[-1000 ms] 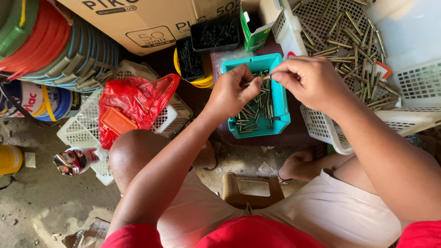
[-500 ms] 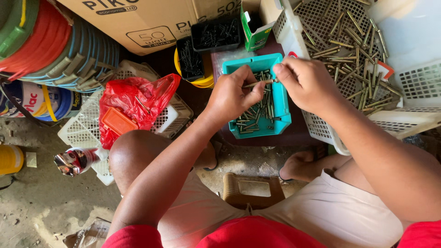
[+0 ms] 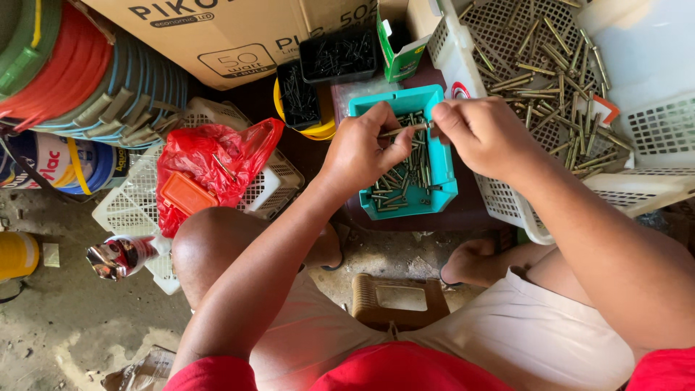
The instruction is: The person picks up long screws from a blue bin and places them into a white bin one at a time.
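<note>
Teal plastic makes up the small bin (image 3: 443,190) that sits on a dark low table (image 3: 474,213), and it holds a loose heap of brass-coloured screws (image 3: 397,190). Both hands hover over the bin's far end. The left hand (image 3: 362,148) and the right hand (image 3: 481,134) share 1 long screw (image 3: 407,129), held level between them: the left thumb and forefinger are pressed together on its left part, and the right fingertips pinch its right end. Whether a small fitting sits on that end is too small to tell.

Just beside the bin, at the table's right edge, a white perforated basket (image 3: 507,199) carries many more screws of the same kind. Past the bin's far edge stand 2 black trays of dark screws (image 3: 337,54), 1 of them resting on a yellow tub (image 3: 318,130), with a green and white carton (image 3: 398,43) next to them. Left of the table, a red plastic bag (image 3: 210,163) lies in another white basket (image 3: 134,206). A large cardboard box (image 3: 239,36) and stacked coloured basins (image 3: 79,80) fill the far left corner of the view. A brown stool (image 3: 398,300) shows between the person's knees.
</note>
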